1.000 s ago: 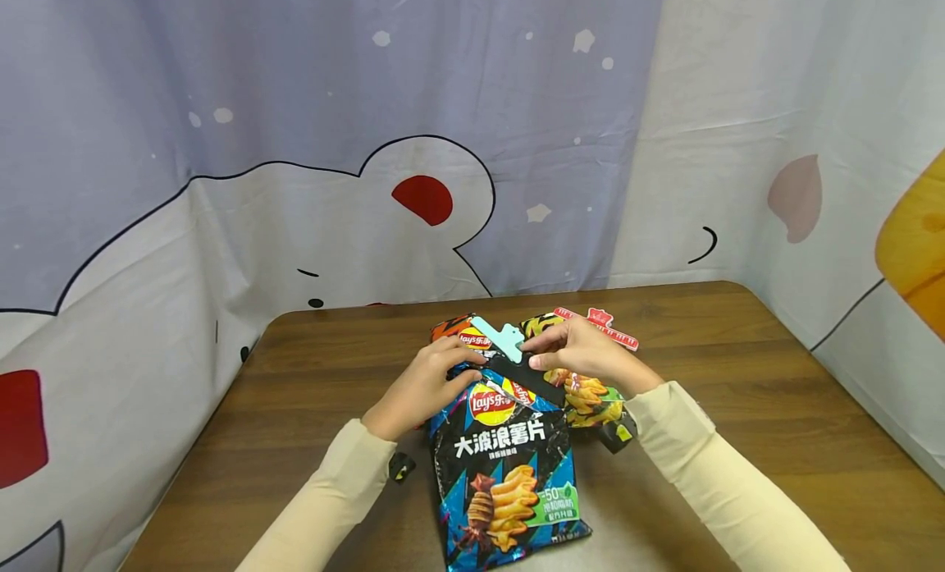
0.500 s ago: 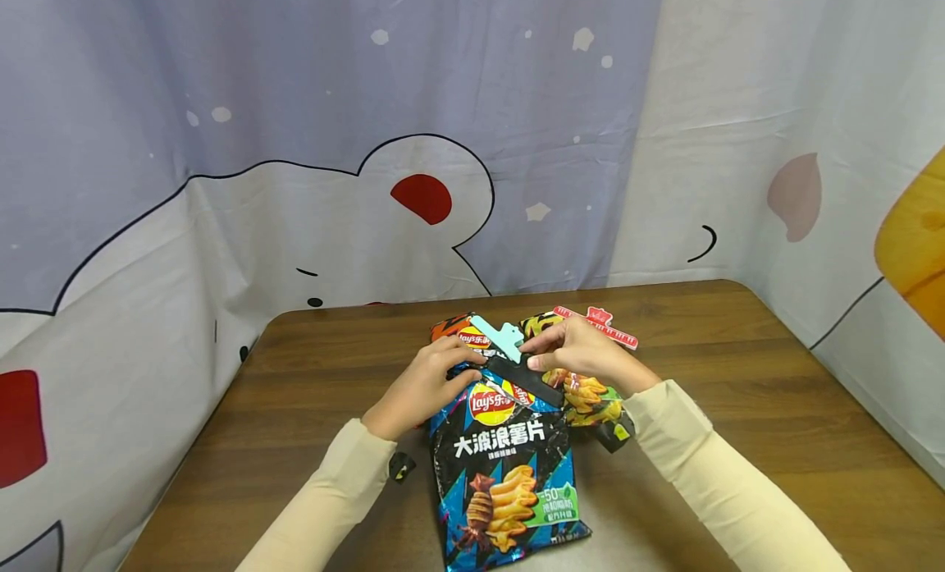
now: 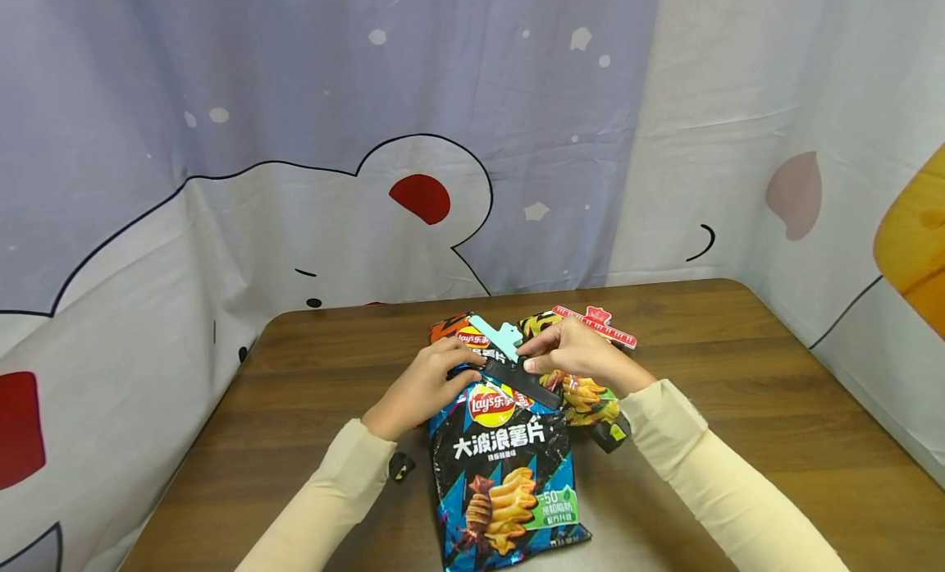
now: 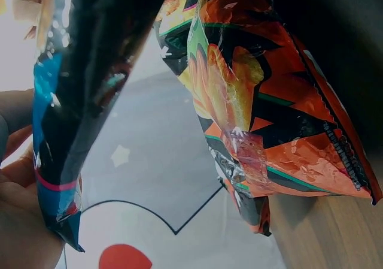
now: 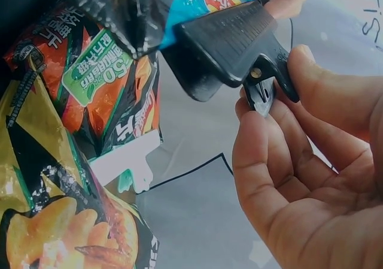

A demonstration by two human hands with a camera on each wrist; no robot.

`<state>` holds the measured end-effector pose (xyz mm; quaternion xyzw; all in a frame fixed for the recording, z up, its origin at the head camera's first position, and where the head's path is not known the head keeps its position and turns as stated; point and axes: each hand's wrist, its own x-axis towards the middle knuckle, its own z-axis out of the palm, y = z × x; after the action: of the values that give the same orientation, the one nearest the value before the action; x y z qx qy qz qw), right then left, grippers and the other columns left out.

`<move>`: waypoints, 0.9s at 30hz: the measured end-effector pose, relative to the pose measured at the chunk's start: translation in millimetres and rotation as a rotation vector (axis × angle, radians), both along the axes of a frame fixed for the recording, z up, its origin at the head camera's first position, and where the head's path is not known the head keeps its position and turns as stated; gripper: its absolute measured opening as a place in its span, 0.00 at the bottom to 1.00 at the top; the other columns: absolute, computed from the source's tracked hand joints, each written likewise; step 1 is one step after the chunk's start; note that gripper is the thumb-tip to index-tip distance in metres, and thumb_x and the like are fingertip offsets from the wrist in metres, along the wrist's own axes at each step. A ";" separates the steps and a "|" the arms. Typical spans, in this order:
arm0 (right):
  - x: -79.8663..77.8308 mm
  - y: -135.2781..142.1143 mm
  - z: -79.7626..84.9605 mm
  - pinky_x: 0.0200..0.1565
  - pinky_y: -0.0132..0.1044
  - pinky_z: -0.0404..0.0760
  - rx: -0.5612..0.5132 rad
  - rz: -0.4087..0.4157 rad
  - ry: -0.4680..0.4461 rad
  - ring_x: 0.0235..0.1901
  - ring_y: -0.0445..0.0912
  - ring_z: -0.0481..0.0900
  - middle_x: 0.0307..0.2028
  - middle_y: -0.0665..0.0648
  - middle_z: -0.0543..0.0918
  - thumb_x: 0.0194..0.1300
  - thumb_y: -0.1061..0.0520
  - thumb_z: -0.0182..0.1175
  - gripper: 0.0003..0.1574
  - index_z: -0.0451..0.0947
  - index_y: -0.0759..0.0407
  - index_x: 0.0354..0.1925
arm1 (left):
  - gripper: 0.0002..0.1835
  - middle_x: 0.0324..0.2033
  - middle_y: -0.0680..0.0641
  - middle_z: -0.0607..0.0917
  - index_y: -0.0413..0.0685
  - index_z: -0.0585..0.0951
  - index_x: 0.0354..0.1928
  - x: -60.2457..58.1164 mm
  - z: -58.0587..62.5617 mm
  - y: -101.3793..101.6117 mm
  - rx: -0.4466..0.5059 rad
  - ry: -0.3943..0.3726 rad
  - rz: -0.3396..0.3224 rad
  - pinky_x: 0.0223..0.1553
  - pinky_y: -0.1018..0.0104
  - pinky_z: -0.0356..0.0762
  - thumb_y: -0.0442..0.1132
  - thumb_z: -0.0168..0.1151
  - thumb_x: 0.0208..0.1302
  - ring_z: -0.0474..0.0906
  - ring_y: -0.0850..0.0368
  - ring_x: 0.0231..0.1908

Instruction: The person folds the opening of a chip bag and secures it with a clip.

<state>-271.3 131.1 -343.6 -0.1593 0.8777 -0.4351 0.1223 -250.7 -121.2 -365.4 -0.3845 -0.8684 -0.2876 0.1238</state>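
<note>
A black-and-blue chip bag (image 3: 509, 465) stands upright in the middle of the table. My left hand (image 3: 424, 387) pinches its top left corner. My right hand (image 3: 586, 354) squeezes the handles of a black bag clip (image 3: 520, 382), thumb on one side and fingers on the other. In the right wrist view the clip (image 5: 230, 44) has its jaws spread at the bag's top edge, close to the left fingertips (image 5: 287, 2). The left wrist view has the bag (image 4: 90, 95) side-on, gripped by the fingers.
Behind stands an orange chip bag (image 4: 287, 119) with a teal clip (image 3: 498, 337) across its top. At its right is a yellow-and-black chip bag (image 3: 586, 400) bearing a red clip (image 3: 598, 326). The wooden table (image 3: 340, 350) ends at a printed curtain (image 3: 295, 104).
The black clip and my right hand have shifted slightly left and down against the top of the black-and-blue bag. My left hand has kept its place.
</note>
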 end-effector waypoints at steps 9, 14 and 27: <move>0.7 -3.2 -1.8 0.40 0.36 0.80 -0.020 0.009 0.012 0.41 0.46 0.83 0.46 0.61 0.86 0.57 0.60 0.68 0.16 0.85 0.62 0.45 | 0.10 0.44 0.48 0.83 0.43 0.84 0.46 0.1 -0.3 -0.7 0.016 0.015 -0.014 0.45 0.64 0.80 0.34 0.64 0.63 0.80 0.56 0.45; 1.8 -5.6 -4.4 0.41 0.37 0.80 -0.021 0.016 0.019 0.42 0.48 0.83 0.45 0.61 0.86 0.56 0.59 0.68 0.17 0.85 0.63 0.46 | 0.11 0.44 0.47 0.83 0.43 0.84 0.46 0.3 -0.1 -0.4 0.026 0.020 -0.024 0.43 0.66 0.80 0.34 0.64 0.62 0.80 0.56 0.44; 2.1 -6.0 -6.6 0.48 0.44 0.79 -0.052 -0.014 -0.034 0.48 0.51 0.81 0.47 0.60 0.86 0.58 0.58 0.68 0.16 0.86 0.60 0.46 | 0.11 0.43 0.47 0.83 0.42 0.84 0.46 0.4 -0.8 -0.5 0.034 0.021 -0.023 0.43 0.65 0.80 0.34 0.64 0.62 0.80 0.57 0.42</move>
<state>-269.3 125.1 -350.2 -0.1487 0.8651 -0.4611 0.1299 -250.3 -121.6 -366.2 -0.3953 -0.8575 -0.2998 0.1362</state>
